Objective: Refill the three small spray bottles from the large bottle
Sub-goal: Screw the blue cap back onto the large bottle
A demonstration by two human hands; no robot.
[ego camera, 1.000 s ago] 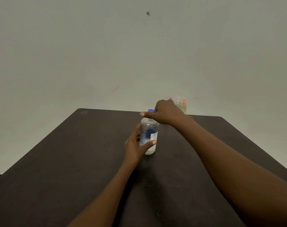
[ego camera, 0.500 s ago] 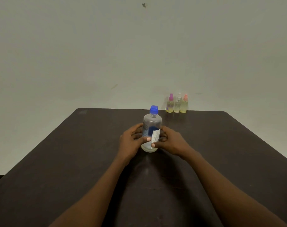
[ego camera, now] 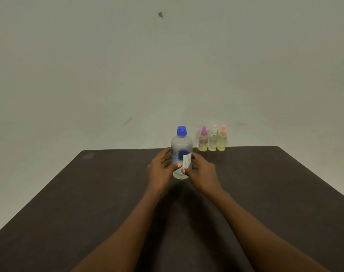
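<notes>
The large clear bottle (ego camera: 181, 149) with a blue cap stands upright on the dark table (ego camera: 88, 203), a little pale liquid in its base. My left hand (ego camera: 162, 169) grips its lower left side and my right hand (ego camera: 201, 171) grips its lower right side, thumbs across the label. Behind it, at the table's far edge, stand three small spray bottles in a row: one with a purple top (ego camera: 203, 141), one with a clear top (ego camera: 213, 141), one with an orange top (ego camera: 221, 141). They hold yellowish liquid.
A plain pale wall (ego camera: 167, 65) rises behind the table. The tabletop's far corners are rounded, and its left and right edges slant toward me.
My right hand left the blue cap and came down to the bottle's right side. The three spray bottles, hidden behind that hand before, are now in view. The view tilted down.
</notes>
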